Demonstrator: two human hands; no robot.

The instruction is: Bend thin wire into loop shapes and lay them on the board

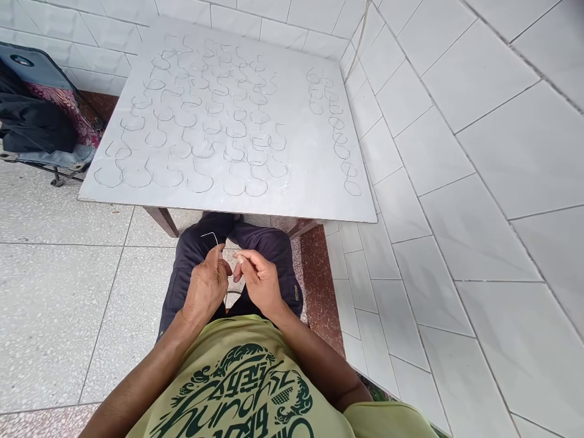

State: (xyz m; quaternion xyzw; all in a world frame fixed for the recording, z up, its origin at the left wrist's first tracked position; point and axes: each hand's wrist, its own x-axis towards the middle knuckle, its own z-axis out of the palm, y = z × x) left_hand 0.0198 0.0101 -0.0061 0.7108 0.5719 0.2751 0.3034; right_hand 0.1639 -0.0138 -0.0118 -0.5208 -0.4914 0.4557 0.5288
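Over my lap, just short of the table's near edge, my left hand [207, 286] is closed on a thin bent wire [212, 235]. The wire's free end sticks up past the fingers and turns sharply to the left. Close beside it, my right hand [259, 277] is closed in a pinch, thumb against forefinger. It seems to hold the other part of the same wire, though the fingers hide most of it. On the white table [310, 182] lie many curved wire pieces [199, 180], set out in rough rows.
A separate column of looped wires [341, 149] lies along the table's right side. Tiled wall [438, 201] closes in the right and the back. At left stands a folding chair [50, 79] with dark cloth on it. My legs [187, 261] reach under the table.
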